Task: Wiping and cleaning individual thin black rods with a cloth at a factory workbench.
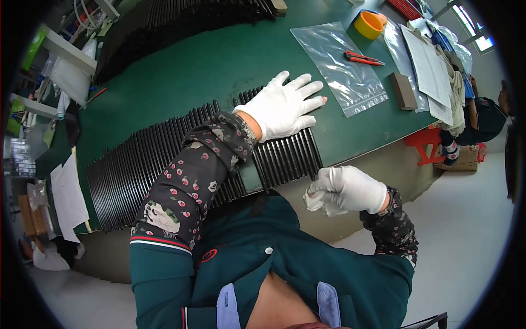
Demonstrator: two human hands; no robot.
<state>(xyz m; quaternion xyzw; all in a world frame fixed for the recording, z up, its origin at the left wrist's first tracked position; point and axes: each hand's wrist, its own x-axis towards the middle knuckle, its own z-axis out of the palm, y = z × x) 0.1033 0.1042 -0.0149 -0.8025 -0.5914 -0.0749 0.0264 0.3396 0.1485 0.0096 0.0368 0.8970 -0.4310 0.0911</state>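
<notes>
"Where are the rods?"

"Side by side on the bench (350,137): some rods (287,159) under my left hand (282,107), and a longer row (142,159) to its left, partly beneath my sleeve (183,189)."

"And how are you holding things?"

"My left hand lies palm down, fingers spread, gripping nothing. My right hand (350,186) is folded round a white cloth (318,202), at the bench's front edge, by the near end of the outermost rod. Whether it touches that rod, I can't tell from above."

"So which step is this?"

"Wiping, I'd judge: the left to steady, the right to work the cloth."

"What does the next move call for?"

"Light, even pressure from the left palm so nothing rolls, and the cloth drawn along without nudging any rods over the edge."
</notes>
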